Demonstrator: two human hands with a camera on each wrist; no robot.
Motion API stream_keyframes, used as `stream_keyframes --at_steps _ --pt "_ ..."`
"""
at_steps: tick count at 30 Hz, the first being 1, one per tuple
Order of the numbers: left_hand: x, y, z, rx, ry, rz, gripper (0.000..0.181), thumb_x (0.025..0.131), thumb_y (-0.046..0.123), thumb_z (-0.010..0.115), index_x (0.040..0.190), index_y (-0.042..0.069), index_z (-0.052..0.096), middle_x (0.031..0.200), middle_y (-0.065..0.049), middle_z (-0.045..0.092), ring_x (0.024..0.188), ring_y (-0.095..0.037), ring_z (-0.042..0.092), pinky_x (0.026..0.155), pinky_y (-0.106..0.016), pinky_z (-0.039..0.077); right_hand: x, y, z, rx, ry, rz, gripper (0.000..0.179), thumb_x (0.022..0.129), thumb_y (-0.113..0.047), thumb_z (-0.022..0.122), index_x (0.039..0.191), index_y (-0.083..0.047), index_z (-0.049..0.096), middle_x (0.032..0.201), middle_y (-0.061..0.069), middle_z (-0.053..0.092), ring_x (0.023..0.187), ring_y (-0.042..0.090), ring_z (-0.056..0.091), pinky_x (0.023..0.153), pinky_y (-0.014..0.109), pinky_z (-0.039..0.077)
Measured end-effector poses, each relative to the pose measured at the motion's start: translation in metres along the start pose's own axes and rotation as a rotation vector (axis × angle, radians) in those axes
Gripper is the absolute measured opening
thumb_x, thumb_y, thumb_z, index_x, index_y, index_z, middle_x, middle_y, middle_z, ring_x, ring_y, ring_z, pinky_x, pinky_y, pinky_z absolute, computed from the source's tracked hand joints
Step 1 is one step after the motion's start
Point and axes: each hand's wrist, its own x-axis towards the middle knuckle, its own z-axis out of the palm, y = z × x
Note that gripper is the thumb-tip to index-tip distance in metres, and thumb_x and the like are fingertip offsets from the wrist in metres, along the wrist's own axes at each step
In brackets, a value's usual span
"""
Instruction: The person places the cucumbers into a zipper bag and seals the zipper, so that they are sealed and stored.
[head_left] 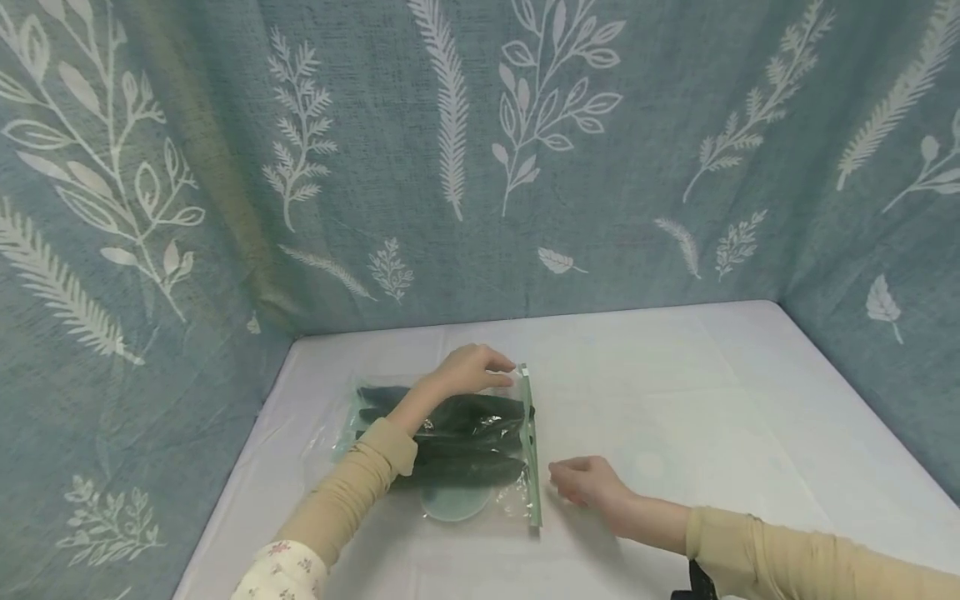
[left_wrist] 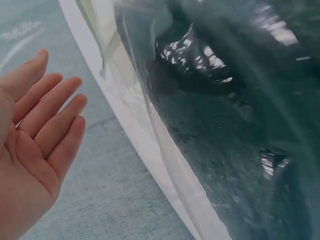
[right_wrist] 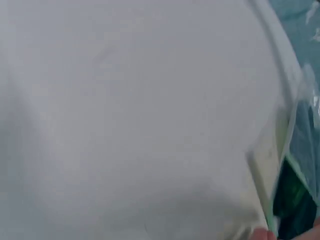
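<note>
A clear plastic zip bag (head_left: 512,504) lies flat on the white table, with a pale green closure strip (head_left: 531,450) along its right side. Folded dark green material (head_left: 472,467), apparently cloth, shows through the plastic. My left hand (head_left: 471,369) hovers by the bag's far right corner, close to the strip's top end; in the left wrist view that hand (left_wrist: 45,130) has relaxed fingers and holds nothing. Just right of the strip's lower part is my right hand (head_left: 592,487), fingers loosely bent, apart from the bag. Only its fingertips (right_wrist: 262,234) enter the right wrist view.
A white cloth covers the table (head_left: 675,400). Blue-green curtains (head_left: 480,250) with white leaf prints hang behind it and along both sides. A small black object (head_left: 701,583) shows beneath the right forearm at the bottom edge.
</note>
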Motion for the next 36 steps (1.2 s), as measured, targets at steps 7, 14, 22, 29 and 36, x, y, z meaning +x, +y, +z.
stream_keyframes --at_steps 7,14,22,29,36 --pt "0.024 -0.006 0.004 0.0 0.014 -0.123 0.032 0.094 0.024 0.059 0.122 0.007 0.064 0.122 -0.008 0.066 0.114 -0.025 0.062 0.1 -0.039 0.049 -0.017 0.005 0.009 0.277 -0.158 0.249 0.04 0.095 -0.019 0.057 0.11 0.018 0.052 0.1 0.021 0.065 0.083 0.017 0.066 0.079 0.025 0.058" --pt "0.038 -0.017 0.018 0.009 0.057 -0.2 0.028 0.095 0.023 0.057 0.116 0.007 0.067 0.119 -0.008 0.068 0.113 -0.025 0.062 0.099 -0.038 0.049 -0.024 0.008 0.018 0.406 -0.315 0.292 0.033 0.096 -0.019 0.057 0.105 0.012 0.053 0.096 0.019 0.064 0.087 0.02 0.068 0.082 0.021 0.057" --pt "0.044 -0.017 0.03 -0.037 0.095 -0.232 0.023 0.093 0.022 0.06 0.106 0.008 0.072 0.11 -0.008 0.071 0.105 -0.025 0.064 0.092 -0.037 0.052 -0.019 0.015 0.029 0.479 -0.346 0.214 0.021 0.093 -0.004 0.057 0.104 0.013 0.057 0.08 0.006 0.07 0.077 0.011 0.068 0.074 0.016 0.057" --pt "0.037 -0.012 0.019 -0.133 0.162 -0.218 0.016 0.087 0.02 0.069 0.094 0.008 0.076 0.09 -0.007 0.075 0.083 -0.019 0.069 0.07 -0.026 0.054 -0.01 0.019 0.026 0.325 -0.273 0.013 0.017 0.09 -0.003 0.06 0.096 0.013 0.063 0.075 0.007 0.073 0.062 0.002 0.065 0.059 0.013 0.055" --pt "0.024 -0.007 -0.005 -0.227 0.288 -0.217 0.019 0.087 0.024 0.069 0.097 0.009 0.076 0.088 -0.009 0.075 0.083 -0.024 0.07 0.067 -0.029 0.056 0.004 0.014 -0.007 0.047 -0.032 -0.146 0.019 0.089 -0.004 0.061 0.094 0.014 0.067 0.077 0.013 0.073 0.061 0.004 0.065 0.06 0.019 0.057"
